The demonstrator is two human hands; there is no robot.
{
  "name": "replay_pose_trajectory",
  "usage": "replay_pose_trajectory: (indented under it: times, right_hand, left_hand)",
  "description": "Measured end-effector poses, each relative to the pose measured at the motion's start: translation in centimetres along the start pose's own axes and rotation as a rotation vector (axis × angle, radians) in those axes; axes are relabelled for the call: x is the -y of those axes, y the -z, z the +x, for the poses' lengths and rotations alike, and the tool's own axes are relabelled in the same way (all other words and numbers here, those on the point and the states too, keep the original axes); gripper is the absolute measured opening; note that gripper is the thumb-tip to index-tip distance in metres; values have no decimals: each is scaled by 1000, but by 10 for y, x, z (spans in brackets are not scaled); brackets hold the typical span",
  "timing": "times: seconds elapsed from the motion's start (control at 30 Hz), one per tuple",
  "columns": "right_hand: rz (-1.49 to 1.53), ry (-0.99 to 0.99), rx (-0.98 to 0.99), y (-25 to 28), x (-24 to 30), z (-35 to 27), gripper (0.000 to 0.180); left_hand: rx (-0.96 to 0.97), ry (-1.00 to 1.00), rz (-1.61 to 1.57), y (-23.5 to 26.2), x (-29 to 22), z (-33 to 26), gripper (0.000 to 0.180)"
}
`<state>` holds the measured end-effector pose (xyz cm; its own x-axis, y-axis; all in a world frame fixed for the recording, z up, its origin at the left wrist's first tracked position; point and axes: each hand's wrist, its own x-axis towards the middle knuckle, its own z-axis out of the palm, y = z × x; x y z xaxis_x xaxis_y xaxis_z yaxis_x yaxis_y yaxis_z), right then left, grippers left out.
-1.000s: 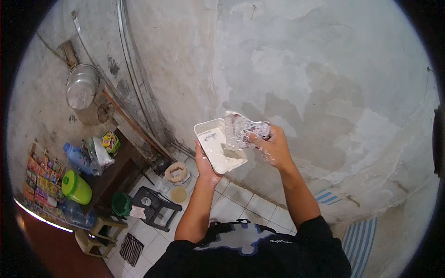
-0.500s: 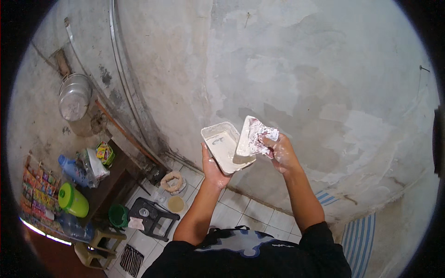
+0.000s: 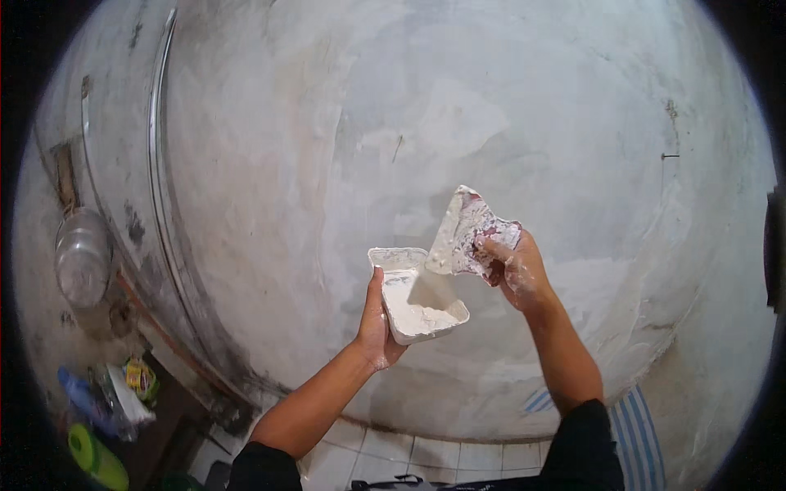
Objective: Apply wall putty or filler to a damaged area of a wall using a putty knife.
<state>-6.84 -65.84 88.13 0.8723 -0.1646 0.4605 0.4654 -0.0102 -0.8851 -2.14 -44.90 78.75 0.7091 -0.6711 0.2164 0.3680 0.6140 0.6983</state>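
Wall (image 3: 270, 188) coating looks partway: pale smeared patches (image 3: 463, 123) toward 12 o'clock, duller mottled grey elsewhere, probably more to cover. Left hand (image 3: 380, 331) grasps rectangular, rounded-corner tray (image 3: 399, 257) from its 8 o'clock side, just below view centre; creamy white paste (image 3: 401, 303) inside, lumpy toward 5 o'clock. Right hand (image 3: 524, 274) clenched on flat, flared scraper (image 3: 455, 239) at tray's 1 o'clock, paste-crusted, reddish showing through; rim contact unclear. Rounded shiny metal pot (image 3: 83, 258) at 9 o'clock.

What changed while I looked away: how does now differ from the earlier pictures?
The right hand has lifted the paste-coated spreader up and slightly right relative to the tray. The view has swung up and right, so the metal pot appears lower and further left. Unchanged: left hand holding tray, right holding spreader.
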Motion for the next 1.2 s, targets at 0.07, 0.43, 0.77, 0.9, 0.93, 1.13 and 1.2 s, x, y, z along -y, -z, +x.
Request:
replay_pose_trajectory:
  times: [0.07,0.43,0.77,0.9,0.93,1.13,1.2]
  right_hand:
    - [-127,14,27,-7,29,2,17]
    - [-413,122,5,-24,82,52,16]
    - [-275,311,-133,4,97,105,15]
    - [-120,417,-211,19,131,166,7]
    - [-33,432,-267,20,141,186,6]
    - [-528,952,-488,1,196,268,9]
    - [-759,1195,-478,2,203,294,11]
  left_hand:
    - [94,13,-5,2,-18,14,90]
    - [313,22,51,-14,-67,98,92]
    - [436,3,74,-56,-84,148,91]
    - [476,-63,94,-84,-94,167,91]
    - [452,-79,90,-92,-96,171,91]
    - [413,-168,123,-109,-109,188,93]
    - [364,-138,144,-110,-108,186,94]
